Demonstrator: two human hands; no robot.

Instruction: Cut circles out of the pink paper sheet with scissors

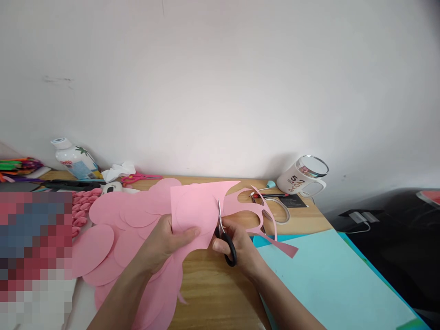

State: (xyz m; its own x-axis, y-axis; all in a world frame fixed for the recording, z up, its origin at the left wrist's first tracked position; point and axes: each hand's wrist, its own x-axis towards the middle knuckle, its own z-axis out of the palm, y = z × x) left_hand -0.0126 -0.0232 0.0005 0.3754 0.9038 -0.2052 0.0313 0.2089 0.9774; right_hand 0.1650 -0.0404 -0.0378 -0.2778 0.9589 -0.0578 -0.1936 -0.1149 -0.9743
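My left hand (172, 240) pinches a sheet of pink paper (195, 206) by its lower left part, thumb on top. A faint round outline shows on that sheet. My right hand (235, 243) has its fingers in the handle of black-handled scissors (231, 254). The scissor blades lie at the right edge of the sheet, pointing away from me. Beyond them, curved pink offcut strips (270, 215) hang to the right. Many overlapping pink paper circles (132, 217) spread beneath and left of my left hand.
A white mug (302, 176) stands at the back right beside a white cable (280, 211). Light blue paper (330, 275) covers the right side of the wooden table (213, 293). Pink scissors (140, 177), a tissue (118, 171) and a white bottle (77, 158) lie along the wall.
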